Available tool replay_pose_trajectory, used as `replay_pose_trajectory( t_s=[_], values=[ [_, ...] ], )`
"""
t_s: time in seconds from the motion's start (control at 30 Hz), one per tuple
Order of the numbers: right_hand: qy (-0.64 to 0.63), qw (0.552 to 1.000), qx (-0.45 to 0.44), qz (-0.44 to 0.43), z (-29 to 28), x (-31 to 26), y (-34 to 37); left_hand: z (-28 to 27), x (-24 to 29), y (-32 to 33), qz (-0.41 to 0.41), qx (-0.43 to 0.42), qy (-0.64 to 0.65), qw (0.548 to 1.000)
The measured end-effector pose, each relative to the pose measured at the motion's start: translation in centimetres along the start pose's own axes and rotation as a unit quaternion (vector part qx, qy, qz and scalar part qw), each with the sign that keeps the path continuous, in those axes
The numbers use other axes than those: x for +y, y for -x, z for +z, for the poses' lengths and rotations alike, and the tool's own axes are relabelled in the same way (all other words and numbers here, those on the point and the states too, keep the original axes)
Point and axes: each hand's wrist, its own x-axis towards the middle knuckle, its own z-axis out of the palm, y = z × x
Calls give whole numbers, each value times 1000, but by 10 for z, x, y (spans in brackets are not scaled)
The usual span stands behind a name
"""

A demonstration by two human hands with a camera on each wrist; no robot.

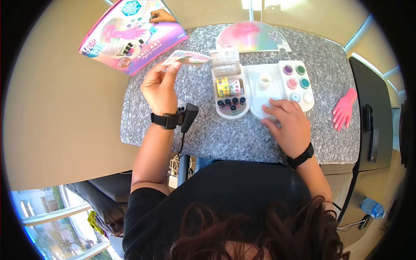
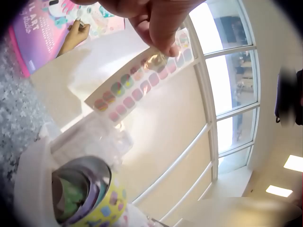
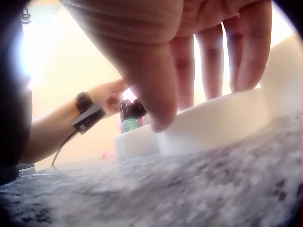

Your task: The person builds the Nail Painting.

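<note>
My left hand point(image 1: 161, 89) pinches a sheet of nail stickers point(image 1: 187, 57) between thumb and fingers, held up left of the white organizer tray point(image 1: 255, 96). In the left wrist view the sticker sheet point(image 2: 125, 97) shows rows of small coloured nail shapes. My right hand point(image 1: 293, 128) rests on the tray's front right part, its fingers spread and its fingertips on the surface. The tray's left section holds patterned tape rolls point(image 1: 222, 88) and several small nail polish bottles point(image 1: 234, 103) with black caps. On its right section sit several round pots point(image 1: 292, 82) of coloured glitter.
A pink nail art box point(image 1: 130, 47) stands at the back left of the grey speckled table point(image 1: 203, 138). Behind the tray lies a rainbow-coloured half-round panel point(image 1: 251, 37). A pink model hand point(image 1: 345, 108) lies at the right. A clear lidded compartment point(image 1: 225, 60) rises at the tray's back left.
</note>
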Motion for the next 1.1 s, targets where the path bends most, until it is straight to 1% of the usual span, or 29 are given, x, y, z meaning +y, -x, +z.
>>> replay_pose_trajectory(
  t_s=[0.07, 0.1, 0.13, 0.2, 0.23, 0.27, 0.33, 0.5, 0.57, 0.6, 0.67, 0.7, 0.77, 0.8, 0.87, 0.9, 0.93, 1.0, 1.03, 1.07, 1.1],
  values=[
    [0, 1000, 1, -4, 0, 0, 0, 1, 8, 1, 47, 25, 60, 997],
    [3, 1000, 1, -2, 0, 0, 0, 1, 5, 3, 20, 4, 54, 998],
    [5, 1000, 1, -1, 0, -1, 1, -1, -2, 4, 20, 5, 53, 998],
    [2, 1000, 1, -1, 1, -1, 1, -6, -23, 5, -46, -96, -12, 994],
    [0, 1000, 2, 0, 1, -1, 1, -5, -33, 7, -53, -110, -13, 992],
    [1, 1000, 3, 0, 1, -1, 1, -2, -33, 7, -52, -110, -12, 992],
    [1, 1000, 4, -2, 1, -1, 1, 6, -33, 9, -62, -105, -112, 986],
    [-5, 1000, 4, 6, 1, -2, 1, 14, -44, 10, -50, -79, -69, 993],
    [-14, 1000, 1, 11, 1, -2, 1, 12, -45, 10, 34, -131, -181, 974],
    [-14, 1000, 0, 12, 0, -2, 1, 13, -42, 11, 34, -131, -182, 974],
    [-15, 1000, -1, 12, 0, -2, 0, 16, -31, 13, 99, -170, -279, 940],
    [-8, 1000, 2, 8, 1, -1, 0, 17, -20, 12, 97, -170, -280, 940],
    [-8, 1000, 0, -1, 2, -1, 1, 15, 0, 11, 28, -208, -296, 932],
    [-5, 1000, 2, 1, 2, -1, 1, 8, 1, 11, 23, -203, -301, 931],
    [-8, 1000, 2, 1, 3, 0, 1, -13, 3, 3, 46, -220, -358, 906],
    [-6, 1000, 4, -2, 3, 1, 2, -25, 12, 0, 14, -248, -414, 876],
    [-3, 1000, 8, -5, 4, 2, 1, -38, 14, 0, 12, -246, -417, 875],
    [-3, 1000, 5, -6, 3, 2, 1, -66, 12, 4, -10, -297, -521, 800],
    [-2, 1000, 3, -7, 2, 2, 1, -80, 8, 10, 30, -312, -568, 761],
    [-3, 1000, 0, -8, 2, 2, 1, -81, 11, 19, 27, -311, -568, 761],
    [-2, 1000, -6, -9, 1, 1, 0, -80, 13, 30, 29, -298, -607, 736]
  ],
)
